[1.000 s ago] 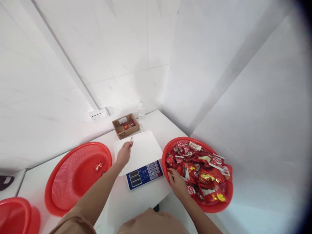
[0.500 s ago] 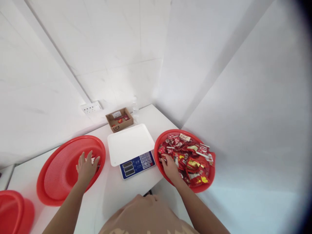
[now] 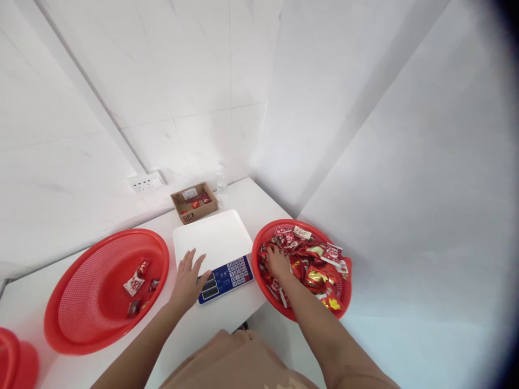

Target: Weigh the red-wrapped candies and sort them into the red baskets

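My left hand (image 3: 187, 282) is open, fingers spread, over the left edge of a digital scale (image 3: 225, 278) with a white weighing pan (image 3: 214, 235). Nothing is in it. To its left, a red mesh basket (image 3: 87, 289) holds several small wrapped sweets (image 3: 133, 283), mostly red, with a few dark ones. My right hand (image 3: 279, 263) reaches into the left part of another red basket (image 3: 300, 222), its fingers bent down among red and gold sweet packets (image 3: 316, 275). Its fingertips are hidden there, so any hold does not show.
Behind the scale stands a small cardboard box (image 3: 194, 204) with a few red packets inside, and a clear plastic bottle (image 3: 220, 178) beside it. More red plastic containers (image 3: 18, 359) sit at the lower left. Walls close off the white table (image 3: 253, 197) at the back; a socket (image 3: 146, 182) is mounted there.
My left hand has left the left basket and moved right to the scale's edge, uncovering sweets in that basket. My right hand has reached further into the packets.
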Motion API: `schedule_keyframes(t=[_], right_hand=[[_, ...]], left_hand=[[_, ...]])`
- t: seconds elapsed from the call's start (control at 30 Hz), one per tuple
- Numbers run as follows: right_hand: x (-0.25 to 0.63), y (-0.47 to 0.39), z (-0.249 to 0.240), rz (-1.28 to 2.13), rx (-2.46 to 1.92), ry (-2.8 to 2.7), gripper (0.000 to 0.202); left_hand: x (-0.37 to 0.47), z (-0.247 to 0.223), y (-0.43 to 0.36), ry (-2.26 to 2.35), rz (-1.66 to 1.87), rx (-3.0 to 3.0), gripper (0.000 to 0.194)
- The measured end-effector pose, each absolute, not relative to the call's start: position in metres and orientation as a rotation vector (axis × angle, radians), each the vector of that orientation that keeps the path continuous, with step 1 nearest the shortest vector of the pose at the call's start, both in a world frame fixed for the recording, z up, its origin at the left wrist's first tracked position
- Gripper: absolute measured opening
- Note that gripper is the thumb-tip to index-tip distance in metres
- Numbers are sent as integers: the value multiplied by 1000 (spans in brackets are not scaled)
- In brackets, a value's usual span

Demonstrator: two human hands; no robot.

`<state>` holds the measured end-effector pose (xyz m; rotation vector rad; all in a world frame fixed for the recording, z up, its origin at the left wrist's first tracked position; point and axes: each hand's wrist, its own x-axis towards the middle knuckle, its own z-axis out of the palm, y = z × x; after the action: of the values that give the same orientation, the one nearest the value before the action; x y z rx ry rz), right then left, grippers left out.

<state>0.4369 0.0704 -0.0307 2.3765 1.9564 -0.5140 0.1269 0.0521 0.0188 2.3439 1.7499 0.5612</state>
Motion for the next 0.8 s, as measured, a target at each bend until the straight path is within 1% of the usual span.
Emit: schedule_keyframes(t=[0.07, 0.17, 0.27, 0.4, 0.43, 0.5, 0.57, 0.6, 0.67, 0.73, 0.8], right_hand=[[441, 71, -28, -531, 2393, 1986, 46], [451, 73, -23, -682, 2529, 2018, 40], [463, 74, -13, -953, 2862, 2007, 37], [479, 74, 5, -1283, 3400, 1707, 48], [481, 74, 9, -1419, 3522, 1573, 51], [486, 73, 16, -1809, 3691, 1227, 57], [489, 72, 21, -2230, 3729, 841, 58], [490, 71, 23, -2404, 3721, 683, 54], [491, 69, 24, -2649, 3714, 425, 42], [492, 66, 24, -2801, 3719, 222, 31], [494, 63, 23, -2851, 3724, 279, 25]], left_hand=[[132, 18, 49, 1705, 547, 2330, 45], [134, 19, 47, 1682, 524, 2274, 43], [136, 21, 47, 1678, 508, 2213, 42], [147, 27, 49, 1621, 537, 2137, 41], [153, 29, 50, 1591, 545, 2117, 41], [166, 35, 52, 1515, 539, 2072, 42], [182, 42, 53, 1431, 507, 2022, 43], [190, 45, 53, 1385, 489, 1995, 44], [206, 49, 53, 1293, 466, 1941, 45], [219, 52, 53, 1188, 469, 1898, 46], [229, 54, 52, 1068, 494, 1870, 45]])
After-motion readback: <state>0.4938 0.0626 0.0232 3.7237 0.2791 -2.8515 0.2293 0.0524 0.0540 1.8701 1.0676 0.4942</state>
